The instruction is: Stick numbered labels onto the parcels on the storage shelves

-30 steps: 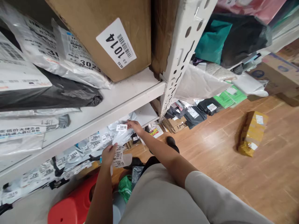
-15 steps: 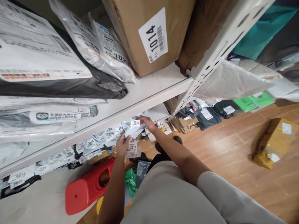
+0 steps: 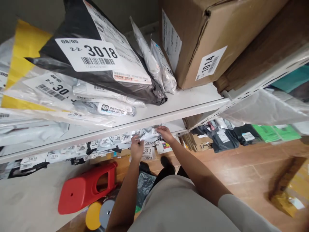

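Note:
My left hand (image 3: 137, 149) is closed on a strip of printed number labels (image 3: 148, 150), which hangs down beside it and shows 3017 and 3018. To its right, my right hand (image 3: 166, 133) has its fingers closed at the right end of a light grey plastic mailer bag (image 3: 146, 135), by a white sticker (image 3: 154, 131) on it. The bag lies among other labelled mailers at the front of the lower shelf. Part of it is hidden under the upper shelf edge.
Above my hands runs the white upper shelf (image 3: 154, 114), holding a black parcel (image 3: 79, 75) marked 3018 and a cardboard box (image 3: 193, 42) marked 1014. A red stool (image 3: 79, 190) stands at lower left. A yellow parcel (image 3: 293, 187) lies on the wooden floor at right.
The view has shifted, showing more of the upper shelf's parcels. Both hands remain at the mailer bag, the right one still at its sticker and the left still with the label strip.

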A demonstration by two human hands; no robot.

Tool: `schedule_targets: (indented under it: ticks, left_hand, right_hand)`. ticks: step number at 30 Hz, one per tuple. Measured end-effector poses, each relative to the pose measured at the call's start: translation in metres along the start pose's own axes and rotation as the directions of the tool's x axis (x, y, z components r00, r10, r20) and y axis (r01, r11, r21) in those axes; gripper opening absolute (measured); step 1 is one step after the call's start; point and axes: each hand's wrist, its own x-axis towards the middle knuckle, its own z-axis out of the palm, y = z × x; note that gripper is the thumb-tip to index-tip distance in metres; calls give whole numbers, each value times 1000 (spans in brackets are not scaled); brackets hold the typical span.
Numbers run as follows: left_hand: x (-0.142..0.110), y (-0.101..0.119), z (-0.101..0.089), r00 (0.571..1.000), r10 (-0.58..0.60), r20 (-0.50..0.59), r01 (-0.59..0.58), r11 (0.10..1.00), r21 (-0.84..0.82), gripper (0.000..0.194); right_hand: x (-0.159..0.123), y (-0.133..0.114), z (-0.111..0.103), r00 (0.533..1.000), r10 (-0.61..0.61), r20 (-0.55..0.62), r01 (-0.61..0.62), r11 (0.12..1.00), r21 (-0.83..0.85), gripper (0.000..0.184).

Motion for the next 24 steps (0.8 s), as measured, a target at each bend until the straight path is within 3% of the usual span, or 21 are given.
schedule_targets:
  ticks: [5,8,12,14,17,18,24]
  left_hand:
    - [12,-26,-1,987,5,159,12,994,-109,43]
    - [10,-25,3,981,15,194,13,990,-142,32]
    - [8,-22,2,974,29,223,9,986,-169,24]
    - [8,-21,0,972,41,232,2,984,-181,25]
    - [6,-18,-1,969,57,240,-11,982,-187,27]
    - [5,-17,-1,969,60,241,-14,982,-187,27]
    - [4,-15,-8,968,59,243,-19,986,-165,34]
  right_hand:
    - [-1,1,16,995,-102,4,95,910,-403,31]
    - [-1,-3,24,986,-168,5,138,794,-593,28]
    - [-7,-10,29,953,-300,-35,161,603,-781,47]
    - [-11,-12,31,914,-370,166,322,414,-851,38]
    - [-15,-12,34,755,-326,569,633,135,-762,25]
    - [-16,-11,35,723,-319,613,671,109,-734,27]
    - [-22,-22,20,690,-284,665,720,181,-670,42]
